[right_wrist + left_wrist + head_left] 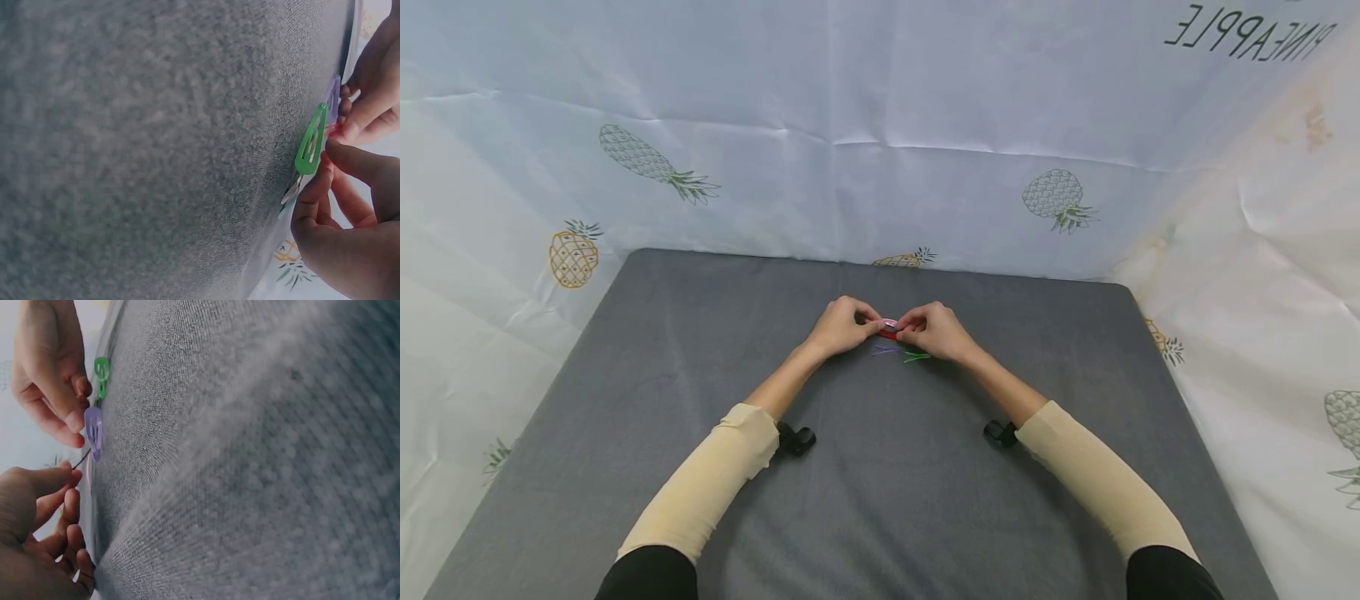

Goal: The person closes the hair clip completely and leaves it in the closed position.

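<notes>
A gray counter point(880, 500) fills the middle; a white pineapple cloth point(880, 125) hangs along the top and sides.

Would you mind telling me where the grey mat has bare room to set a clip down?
The grey mat lies bare left of the left hand, right of the right hand, and between the forearms. It is crowded under the hands: red clip, purple clip, green clip.
</notes>
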Demonstrator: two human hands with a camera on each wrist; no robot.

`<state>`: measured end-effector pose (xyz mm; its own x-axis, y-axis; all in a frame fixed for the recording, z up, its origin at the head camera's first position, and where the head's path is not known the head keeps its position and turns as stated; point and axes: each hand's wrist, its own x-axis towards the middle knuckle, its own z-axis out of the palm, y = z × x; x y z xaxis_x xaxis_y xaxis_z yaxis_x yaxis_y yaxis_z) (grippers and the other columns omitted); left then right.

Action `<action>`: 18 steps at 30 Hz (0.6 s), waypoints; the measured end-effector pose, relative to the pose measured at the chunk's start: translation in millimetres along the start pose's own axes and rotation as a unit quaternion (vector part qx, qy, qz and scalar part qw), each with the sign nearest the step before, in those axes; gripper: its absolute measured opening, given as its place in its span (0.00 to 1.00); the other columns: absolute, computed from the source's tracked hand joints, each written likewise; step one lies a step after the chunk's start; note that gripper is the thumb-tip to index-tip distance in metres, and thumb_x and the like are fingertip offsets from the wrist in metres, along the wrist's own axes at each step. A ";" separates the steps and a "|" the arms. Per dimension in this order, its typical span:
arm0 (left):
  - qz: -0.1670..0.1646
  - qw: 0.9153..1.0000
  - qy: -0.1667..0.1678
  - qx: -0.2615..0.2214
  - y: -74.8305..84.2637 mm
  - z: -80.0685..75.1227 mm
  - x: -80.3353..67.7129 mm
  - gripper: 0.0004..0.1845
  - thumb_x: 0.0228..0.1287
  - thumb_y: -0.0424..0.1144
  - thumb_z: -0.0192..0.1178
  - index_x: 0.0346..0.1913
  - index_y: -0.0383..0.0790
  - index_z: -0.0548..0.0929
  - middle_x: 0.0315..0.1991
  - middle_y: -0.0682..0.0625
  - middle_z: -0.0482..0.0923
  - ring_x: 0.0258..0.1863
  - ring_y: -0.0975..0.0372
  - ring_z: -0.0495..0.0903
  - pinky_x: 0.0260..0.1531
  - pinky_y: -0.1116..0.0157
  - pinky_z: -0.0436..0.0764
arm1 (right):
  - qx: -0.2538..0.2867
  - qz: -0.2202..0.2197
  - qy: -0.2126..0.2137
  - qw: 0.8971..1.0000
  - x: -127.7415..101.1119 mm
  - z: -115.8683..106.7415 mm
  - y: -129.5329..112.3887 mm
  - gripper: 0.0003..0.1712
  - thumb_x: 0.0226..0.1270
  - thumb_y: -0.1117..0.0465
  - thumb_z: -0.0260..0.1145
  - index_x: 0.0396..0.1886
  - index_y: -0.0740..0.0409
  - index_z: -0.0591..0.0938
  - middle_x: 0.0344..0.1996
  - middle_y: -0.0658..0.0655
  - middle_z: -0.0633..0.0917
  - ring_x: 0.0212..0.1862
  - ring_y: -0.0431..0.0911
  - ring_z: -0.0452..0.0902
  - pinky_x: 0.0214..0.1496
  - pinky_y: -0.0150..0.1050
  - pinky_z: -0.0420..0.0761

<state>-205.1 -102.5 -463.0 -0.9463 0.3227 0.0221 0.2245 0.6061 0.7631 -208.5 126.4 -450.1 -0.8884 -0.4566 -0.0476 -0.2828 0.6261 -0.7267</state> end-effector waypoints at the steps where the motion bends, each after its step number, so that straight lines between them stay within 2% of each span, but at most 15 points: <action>1: -0.002 1.000 -0.001 -0.001 -0.1 -0.6 -0.2 0.10 0.77 0.41 0.69 0.47 0.39 0.95 0.45 0.43 0.93 0.39 0.56 0.84 0.41 0.62 0.77 | -0.001 0.000 0.000 1.000 0.4 0.0 -0.5 0.10 0.74 0.64 0.73 0.48 0.65 0.93 0.35 0.61 0.92 0.29 0.39 0.80 0.35 0.32 0.77; 6: -0.001 1.000 -0.009 -0.006 -1.6 -2.7 -1.3 0.11 0.76 0.41 0.69 0.47 0.37 0.95 0.45 0.42 0.94 0.34 0.59 0.81 0.36 0.66 0.73 | -0.006 0.005 -0.008 1.000 1.4 0.3 -1.0 0.10 0.73 0.65 0.74 0.48 0.65 0.93 0.33 0.61 0.92 0.27 0.37 0.78 0.32 0.31 0.75; 18: 0.005 0.999 -0.033 -0.014 -4.2 -5.5 -4.2 0.12 0.76 0.42 0.69 0.47 0.37 0.95 0.47 0.41 0.94 0.38 0.58 0.87 0.37 0.68 0.77 | -0.027 0.004 -0.008 1.000 4.9 2.7 0.6 0.07 0.72 0.66 0.75 0.45 0.65 0.93 0.31 0.58 0.90 0.27 0.36 0.76 0.32 0.30 0.75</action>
<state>-203.3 -110.4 -462.7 -0.9260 0.3773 -0.0125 0.2269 0.5827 0.7804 -212.0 122.9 -452.6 -0.8847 -0.4617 -0.0643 -0.2958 0.6626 -0.6882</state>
